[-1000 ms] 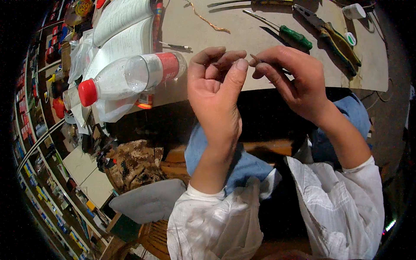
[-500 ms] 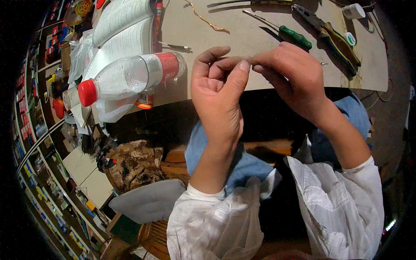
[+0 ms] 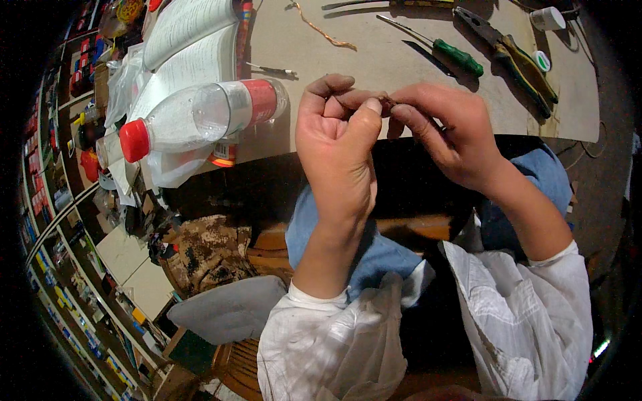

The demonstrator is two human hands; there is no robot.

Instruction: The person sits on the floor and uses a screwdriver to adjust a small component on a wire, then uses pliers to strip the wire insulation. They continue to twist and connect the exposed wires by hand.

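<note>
A thin brownish piece point(image 3: 386, 100) (too small to identify) is pinched in the fingertips of the left hand point(image 3: 338, 144) and right hand point(image 3: 449, 128), over a pale tabletop point(image 3: 374, 63). Beyond, a twisted copper-coloured strand point(image 3: 336, 43) is laid. Leftward, a clear, red-capped plastic bottle point(image 3: 200, 115) is seen lying sideways; shelves point(image 3: 110, 304) are packed with colourful goods point(image 3: 38, 204).

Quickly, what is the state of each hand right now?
Left hand: thumb and forefinger pinched; anything held is too small to tell.
Right hand: fingertips beside the left's; open or closed cannot be told.
</note>
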